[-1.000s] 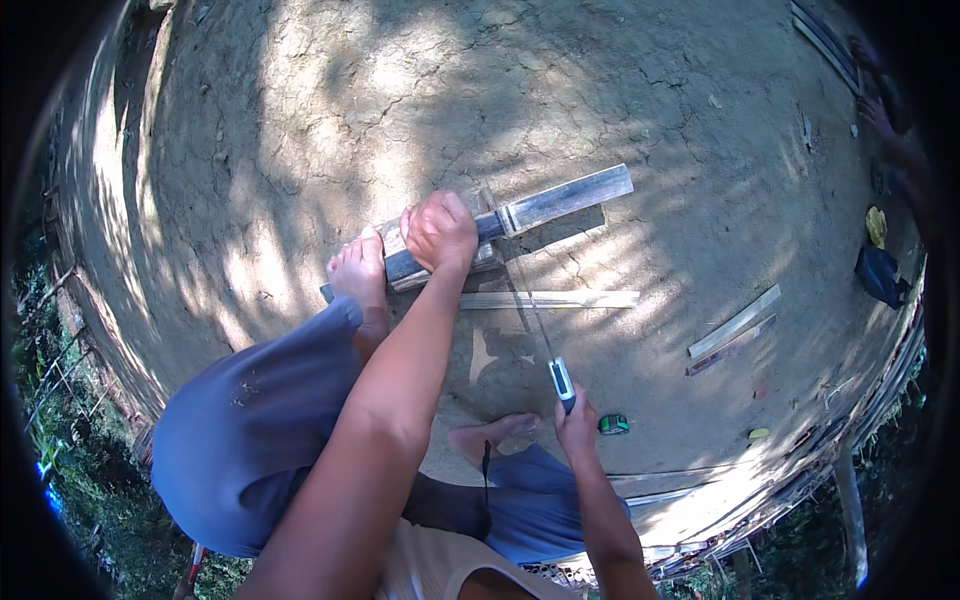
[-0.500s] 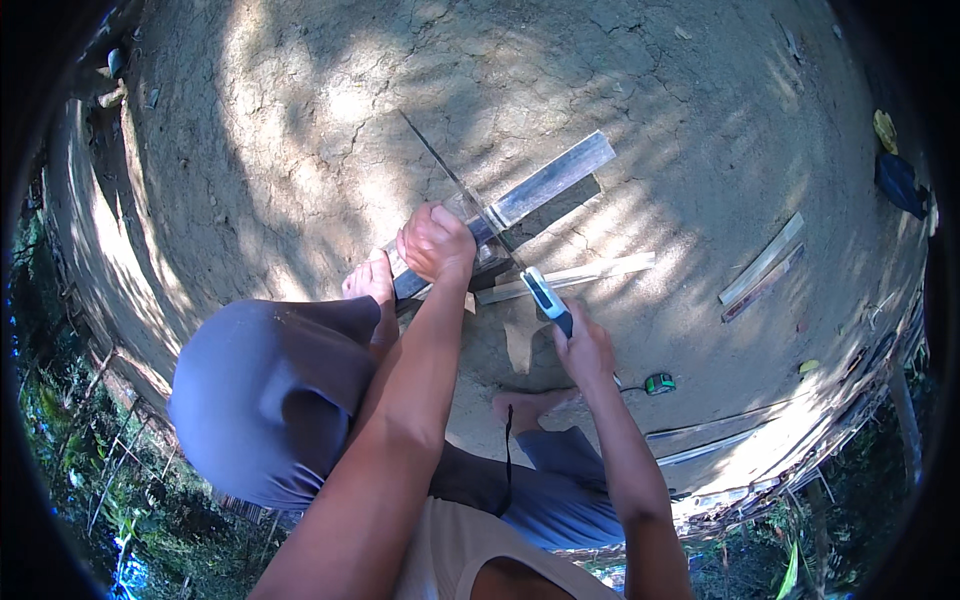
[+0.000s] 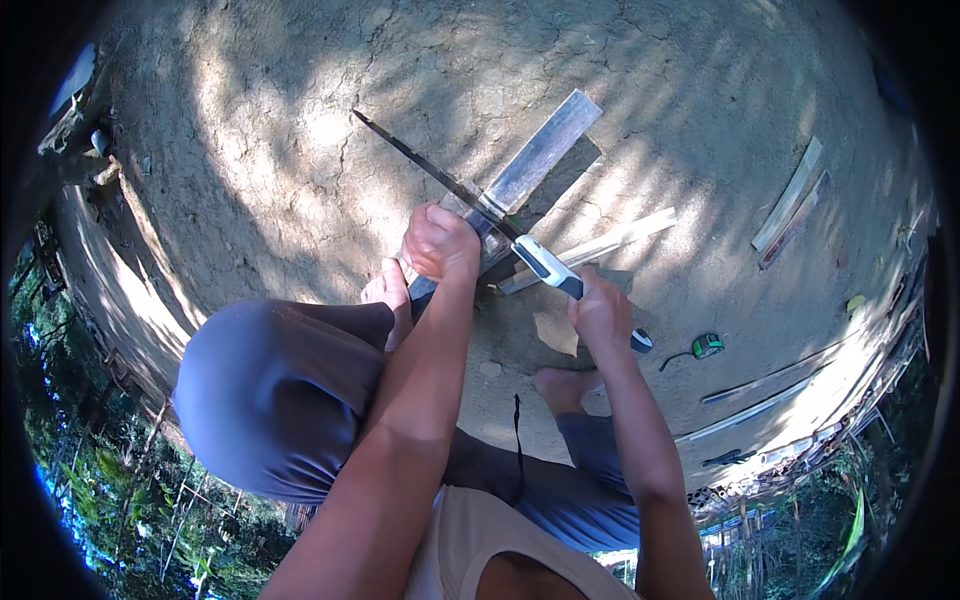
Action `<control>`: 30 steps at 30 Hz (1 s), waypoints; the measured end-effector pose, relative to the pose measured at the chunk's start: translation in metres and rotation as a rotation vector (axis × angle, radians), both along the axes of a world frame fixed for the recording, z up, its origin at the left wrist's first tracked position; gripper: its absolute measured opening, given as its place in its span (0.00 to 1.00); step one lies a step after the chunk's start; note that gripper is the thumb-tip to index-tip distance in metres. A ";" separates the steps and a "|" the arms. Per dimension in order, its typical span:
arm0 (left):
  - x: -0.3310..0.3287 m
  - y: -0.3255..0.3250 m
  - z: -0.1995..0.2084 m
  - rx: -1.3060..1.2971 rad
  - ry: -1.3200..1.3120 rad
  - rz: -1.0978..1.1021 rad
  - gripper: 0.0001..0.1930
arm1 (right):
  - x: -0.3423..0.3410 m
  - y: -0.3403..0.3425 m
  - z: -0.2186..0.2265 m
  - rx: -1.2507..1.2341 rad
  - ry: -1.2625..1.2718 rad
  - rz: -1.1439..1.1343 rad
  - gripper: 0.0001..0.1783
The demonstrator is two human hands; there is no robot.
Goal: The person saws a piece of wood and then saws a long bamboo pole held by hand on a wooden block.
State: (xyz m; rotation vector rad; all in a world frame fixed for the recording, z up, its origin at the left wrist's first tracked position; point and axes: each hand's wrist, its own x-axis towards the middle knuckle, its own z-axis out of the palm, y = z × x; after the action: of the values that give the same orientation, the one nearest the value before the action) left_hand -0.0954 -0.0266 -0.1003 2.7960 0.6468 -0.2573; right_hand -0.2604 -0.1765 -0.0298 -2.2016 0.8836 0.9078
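A handsaw (image 3: 420, 163) lies across a grey, weathered wooden plank (image 3: 545, 150), its blade pointing away to the far left. My right hand (image 3: 600, 312) is closed round the saw's white and dark handle, just to the right of the plank. On the other side of the blade, my left hand (image 3: 440, 243) grips the plank, fingers curled over it. A bare foot (image 3: 388, 287) rests at the plank's near end beside that hand. What props the plank up is mostly hidden under my hand and the saw.
Pale wooden strips (image 3: 610, 240) lie right of the plank, and further strips (image 3: 790, 200) lie far right. A green and black tape measure (image 3: 707, 345) sits on the cracked dirt ground near my right forearm. Long thin slats (image 3: 765, 400) lie at the lower right, before greenery.
My right hand has pushed the saw forward, so its handle is closer to the plank. The left hand keeps its grip. The whole view has turned slightly.
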 end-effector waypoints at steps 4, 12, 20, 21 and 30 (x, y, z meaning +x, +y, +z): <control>0.000 -0.007 -0.010 -0.017 0.034 -0.034 0.17 | -0.144 -0.027 -0.009 -0.043 -0.072 -0.139 0.12; 0.002 0.002 -0.002 -0.007 0.038 0.014 0.17 | 0.003 0.007 -0.005 -0.047 0.002 -0.054 0.13; 0.001 0.006 -0.005 -0.013 -0.044 -0.014 0.17 | -0.098 -0.017 0.000 -0.037 0.024 -0.078 0.17; -0.002 0.008 -0.003 -0.016 -0.044 -0.020 0.17 | -0.046 -0.007 0.007 -0.039 0.053 -0.029 0.16; -0.001 -0.005 -0.008 0.005 0.002 -0.005 0.17 | -0.169 -0.040 -0.027 -0.025 -0.077 -0.123 0.19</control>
State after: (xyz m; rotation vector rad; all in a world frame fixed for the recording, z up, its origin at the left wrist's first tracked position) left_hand -0.0968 -0.0319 -0.1083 2.8030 0.6419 -0.2605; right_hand -0.4294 -0.2169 -0.0572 -2.1621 0.9860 0.7528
